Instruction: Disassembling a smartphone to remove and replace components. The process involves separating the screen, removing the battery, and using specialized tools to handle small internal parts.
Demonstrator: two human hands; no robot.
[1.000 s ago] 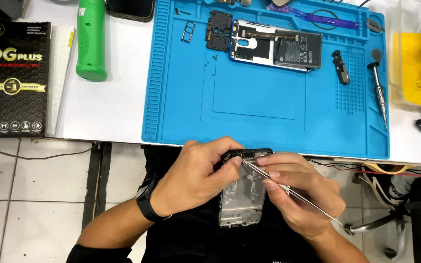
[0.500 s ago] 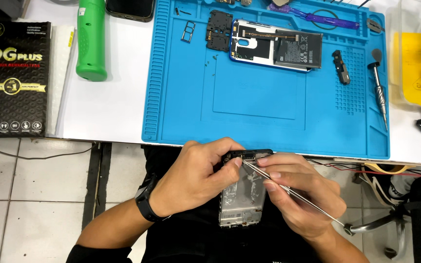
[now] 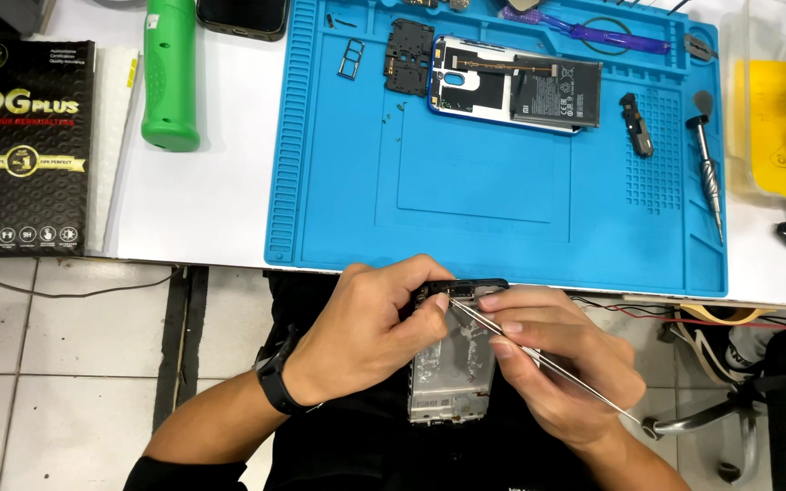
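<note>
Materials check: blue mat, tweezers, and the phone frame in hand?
Blue mat: looks like silicone or rubber, matte, with moulded ridges and trays. Tweezers in the right hand: bare metal, thin, shiny. Phone frame, gripped by the left hand: silvery metal plate, dull sheen; its black rim is probably plastic.

A bright blue silicone work mat [image 3: 502, 209] with moulded ridges and a studded grid patch lies on the white tabletop [image 3: 211, 200], beside a plain green plastic cylinder [image 3: 170, 77] and a black flat box [image 3: 25, 145] with a dotted pattern and gold and white print. The silver-grey metal phone frame [image 3: 452, 373] has a black top edge, and the thin tweezers [image 3: 539, 359] are shiny steel. The translucent tray [image 3: 780, 109] holds a yellow sheet.
</note>
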